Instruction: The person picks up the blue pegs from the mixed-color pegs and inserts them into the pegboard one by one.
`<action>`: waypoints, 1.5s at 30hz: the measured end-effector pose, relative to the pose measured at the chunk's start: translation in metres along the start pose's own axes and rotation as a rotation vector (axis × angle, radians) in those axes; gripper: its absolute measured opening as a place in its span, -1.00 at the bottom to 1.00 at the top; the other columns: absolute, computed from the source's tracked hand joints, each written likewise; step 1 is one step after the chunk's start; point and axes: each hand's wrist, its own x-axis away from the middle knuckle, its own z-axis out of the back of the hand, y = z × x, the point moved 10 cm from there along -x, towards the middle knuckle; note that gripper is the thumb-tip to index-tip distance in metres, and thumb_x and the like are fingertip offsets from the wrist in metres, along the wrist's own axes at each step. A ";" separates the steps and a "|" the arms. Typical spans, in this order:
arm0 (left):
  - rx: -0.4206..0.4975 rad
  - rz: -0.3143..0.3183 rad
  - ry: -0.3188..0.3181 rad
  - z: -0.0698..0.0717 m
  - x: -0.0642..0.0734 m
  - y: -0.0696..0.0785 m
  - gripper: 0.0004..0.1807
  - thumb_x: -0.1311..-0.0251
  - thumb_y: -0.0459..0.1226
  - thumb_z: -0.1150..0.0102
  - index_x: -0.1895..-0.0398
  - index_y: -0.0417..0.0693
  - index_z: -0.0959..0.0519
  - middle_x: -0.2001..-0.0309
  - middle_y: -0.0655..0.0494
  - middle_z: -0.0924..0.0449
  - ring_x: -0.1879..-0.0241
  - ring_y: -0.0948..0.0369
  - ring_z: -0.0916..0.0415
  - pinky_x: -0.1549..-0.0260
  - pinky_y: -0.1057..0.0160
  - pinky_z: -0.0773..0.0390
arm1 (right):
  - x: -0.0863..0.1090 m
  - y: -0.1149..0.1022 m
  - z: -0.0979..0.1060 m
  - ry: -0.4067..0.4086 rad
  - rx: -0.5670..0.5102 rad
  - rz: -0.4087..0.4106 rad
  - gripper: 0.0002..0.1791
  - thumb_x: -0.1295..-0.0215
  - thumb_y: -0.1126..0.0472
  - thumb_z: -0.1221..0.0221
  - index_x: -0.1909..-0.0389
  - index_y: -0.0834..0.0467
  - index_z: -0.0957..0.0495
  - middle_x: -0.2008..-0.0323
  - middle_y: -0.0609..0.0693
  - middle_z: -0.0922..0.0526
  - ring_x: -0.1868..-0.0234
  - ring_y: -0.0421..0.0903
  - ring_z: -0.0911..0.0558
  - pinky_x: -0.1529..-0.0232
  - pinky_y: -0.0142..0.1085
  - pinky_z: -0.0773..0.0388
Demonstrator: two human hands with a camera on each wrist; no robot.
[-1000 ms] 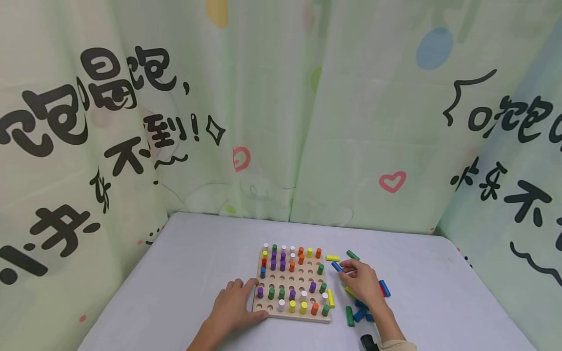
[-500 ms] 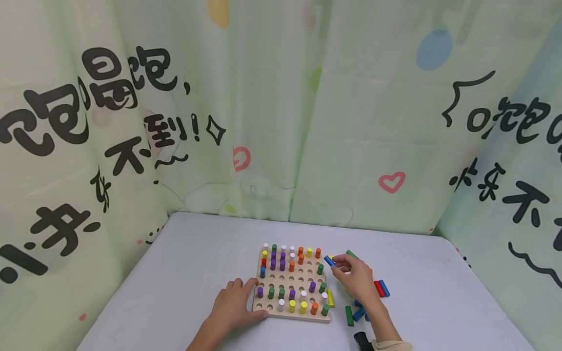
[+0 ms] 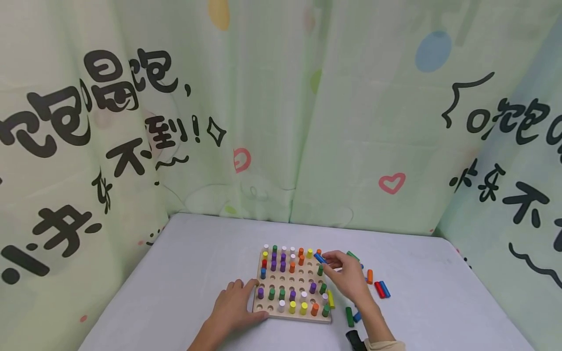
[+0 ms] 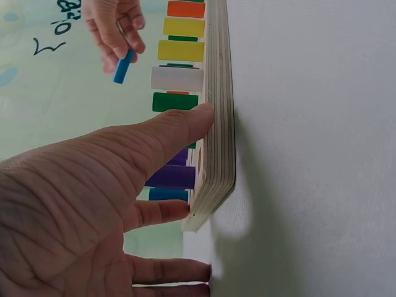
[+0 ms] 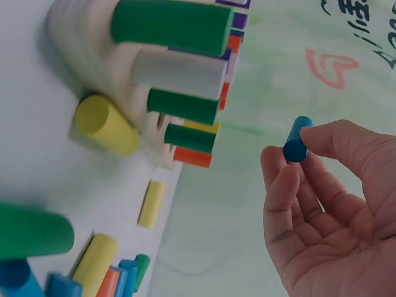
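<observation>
A wooden pegboard (image 3: 286,286) with rows of coloured round pegs lies on the table. At its near left corner is my left hand (image 3: 234,303): the thumb rests against the near edge and the index finger touches the left side, fingers fairly straight in the left wrist view. Between thumb and fingertips, my right hand (image 3: 349,275) pinches a blue peg (image 5: 298,139). That peg is tilted and held above the board's far right part, near an orange peg (image 3: 319,251) and a green peg (image 3: 320,269). Several holes in the middle rows are bare.
Loose pegs lie right of the board, among them a yellow peg (image 3: 331,299), a green peg (image 3: 349,317), a red peg (image 3: 379,290) and an orange peg (image 3: 370,276). A printed curtain (image 3: 272,112) hangs behind the white table (image 3: 175,273).
My right hand has moved left with the blue peg, from beside the board to over its far right part. The left hand has stayed at the near left corner.
</observation>
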 end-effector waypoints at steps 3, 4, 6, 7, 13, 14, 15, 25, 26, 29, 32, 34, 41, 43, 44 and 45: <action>0.001 0.004 -0.006 0.000 0.000 0.000 -0.12 0.08 0.19 -0.53 -0.25 -0.09 -0.54 0.00 -0.21 -0.56 0.04 -0.12 -0.48 -0.04 -0.26 -0.53 | 0.000 -0.007 -0.004 -0.003 -0.015 0.009 -0.73 -0.30 0.33 -0.34 -0.01 0.24 -0.66 0.18 0.02 -0.72 0.15 -0.05 -0.67 0.09 -0.19 -0.69; 0.000 0.004 -0.007 0.000 0.000 0.000 -0.12 0.08 0.19 -0.53 -0.25 -0.10 -0.53 0.00 -0.21 -0.56 0.03 -0.12 -0.48 -0.05 -0.26 -0.53 | 0.001 -0.009 -0.005 -0.005 -0.020 0.009 -0.72 -0.30 0.32 -0.34 -0.02 0.24 -0.66 0.18 0.02 -0.72 0.14 -0.05 -0.67 0.09 -0.19 -0.69; -0.002 0.005 -0.009 0.000 0.000 -0.001 -0.12 0.08 0.20 -0.53 -0.26 -0.10 -0.53 -0.01 -0.21 -0.56 0.02 -0.12 -0.48 -0.05 -0.26 -0.52 | 0.001 -0.014 -0.008 -0.009 -0.030 0.017 -0.73 -0.31 0.32 -0.34 -0.01 0.24 -0.66 0.17 0.02 -0.72 0.14 -0.05 -0.68 0.09 -0.18 -0.69; -0.004 0.006 -0.011 0.000 0.000 -0.001 -0.12 0.08 0.20 -0.52 -0.26 -0.10 -0.53 -0.01 -0.21 -0.56 0.02 -0.12 -0.48 -0.06 -0.26 -0.52 | 0.002 -0.016 -0.010 -0.013 -0.039 0.014 -0.74 -0.31 0.32 -0.34 -0.01 0.23 -0.66 0.18 0.02 -0.72 0.15 -0.05 -0.68 0.09 -0.18 -0.68; -0.008 -0.002 -0.009 -0.001 -0.001 -0.001 -0.11 0.08 0.21 -0.51 -0.27 -0.10 -0.53 -0.01 -0.21 -0.55 0.02 -0.12 -0.48 -0.04 -0.25 -0.53 | 0.004 -0.029 -0.026 -0.039 -0.108 0.039 -0.80 -0.32 0.33 -0.33 0.05 0.20 -0.68 0.24 -0.01 -0.71 0.19 -0.08 -0.68 0.17 -0.27 -0.68; -0.005 -0.004 -0.009 -0.002 -0.001 -0.001 -0.11 0.08 0.21 -0.51 -0.27 -0.10 -0.52 -0.02 -0.21 -0.55 0.02 -0.12 -0.48 -0.04 -0.26 -0.53 | 0.005 -0.031 -0.028 -0.044 -0.120 0.039 -0.80 -0.32 0.34 -0.33 0.06 0.20 -0.68 0.25 -0.01 -0.71 0.19 -0.08 -0.68 0.19 -0.29 -0.67; -0.005 -0.002 -0.012 -0.003 -0.001 -0.002 -0.11 0.07 0.21 -0.51 -0.27 -0.10 -0.52 -0.02 -0.22 -0.55 0.01 -0.13 -0.48 -0.05 -0.26 -0.52 | 0.005 -0.032 -0.031 -0.051 -0.132 0.038 -0.80 -0.32 0.34 -0.33 0.06 0.19 -0.68 0.26 -0.01 -0.71 0.19 -0.09 -0.68 0.20 -0.31 -0.66; -0.010 0.016 -0.033 -0.004 -0.002 -0.001 -0.11 0.06 0.22 -0.51 -0.28 -0.08 -0.52 -0.04 -0.22 -0.55 -0.01 -0.14 -0.48 -0.08 -0.28 -0.51 | 0.009 -0.039 -0.051 -0.094 -0.163 0.032 -0.80 -0.31 0.34 -0.34 0.07 0.19 -0.67 0.26 -0.05 -0.68 0.20 -0.13 -0.64 0.13 -0.31 -0.65; -0.011 0.017 -0.034 -0.004 -0.002 -0.001 -0.11 0.06 0.22 -0.51 -0.28 -0.08 -0.52 -0.04 -0.22 -0.55 -0.01 -0.14 -0.48 -0.08 -0.28 -0.51 | 0.010 -0.040 -0.053 -0.099 -0.166 0.031 -0.81 -0.31 0.34 -0.34 0.07 0.19 -0.67 0.26 -0.05 -0.68 0.20 -0.13 -0.64 0.13 -0.30 -0.66; -0.015 0.016 -0.034 -0.004 -0.002 -0.001 -0.11 0.06 0.22 -0.50 -0.28 -0.08 -0.52 -0.05 -0.23 -0.55 -0.02 -0.14 -0.48 -0.09 -0.28 -0.50 | 0.010 -0.041 -0.059 -0.120 -0.187 0.031 -0.82 -0.31 0.34 -0.34 0.09 0.20 -0.66 0.25 -0.03 -0.68 0.20 -0.12 -0.65 0.11 -0.27 -0.68; -0.017 0.014 -0.035 -0.003 -0.001 -0.001 -0.11 0.05 0.22 -0.50 -0.28 -0.08 -0.52 -0.05 -0.23 -0.55 -0.02 -0.15 -0.49 -0.08 -0.28 -0.51 | 0.011 -0.041 -0.065 -0.146 -0.209 0.026 -0.82 -0.29 0.37 -0.34 0.11 0.23 -0.65 0.24 0.00 -0.68 0.20 -0.11 -0.66 0.11 -0.28 -0.69; -0.017 0.012 -0.036 -0.003 -0.001 0.000 -0.12 0.05 0.22 -0.50 -0.28 -0.08 -0.52 -0.05 -0.24 -0.55 -0.01 -0.15 -0.49 -0.07 -0.28 -0.51 | 0.012 -0.041 -0.069 -0.163 -0.217 0.029 -0.83 -0.28 0.38 -0.35 0.13 0.25 -0.64 0.25 0.01 -0.67 0.22 -0.11 -0.65 0.13 -0.31 -0.69; -0.017 0.000 -0.026 -0.001 0.000 0.000 -0.12 0.05 0.21 -0.50 -0.27 -0.09 -0.52 -0.02 -0.24 -0.55 0.02 -0.14 -0.49 -0.04 -0.27 -0.52 | 0.013 -0.041 -0.080 -0.200 -0.208 0.038 -0.86 -0.27 0.38 -0.35 0.19 0.24 -0.63 0.28 0.00 -0.64 0.27 -0.13 -0.60 0.19 -0.41 -0.64; -0.017 0.000 -0.025 -0.001 0.000 0.000 -0.13 0.05 0.21 -0.50 -0.26 -0.08 -0.52 -0.02 -0.23 -0.55 0.02 -0.14 -0.49 -0.04 -0.27 -0.53 | 0.013 -0.041 -0.081 -0.204 -0.195 0.044 -0.87 -0.28 0.37 -0.34 0.18 0.24 -0.63 0.28 -0.01 -0.63 0.27 -0.13 -0.59 0.19 -0.42 -0.63; -0.016 0.000 -0.024 -0.001 0.000 0.001 -0.13 0.05 0.21 -0.51 -0.26 -0.08 -0.52 -0.02 -0.23 -0.55 0.02 -0.14 -0.49 -0.04 -0.27 -0.52 | 0.013 -0.042 -0.082 -0.204 -0.187 0.049 -0.88 -0.29 0.36 -0.34 0.18 0.24 -0.64 0.27 -0.01 -0.63 0.27 -0.13 -0.58 0.20 -0.42 -0.62; -0.015 0.001 -0.024 -0.001 0.000 0.001 -0.13 0.06 0.21 -0.51 -0.26 -0.08 -0.53 -0.02 -0.23 -0.55 0.02 -0.14 -0.49 -0.04 -0.27 -0.52 | 0.013 -0.042 -0.083 -0.205 -0.180 0.051 -0.88 -0.30 0.36 -0.33 0.18 0.24 -0.65 0.27 -0.01 -0.64 0.27 -0.13 -0.58 0.21 -0.42 -0.61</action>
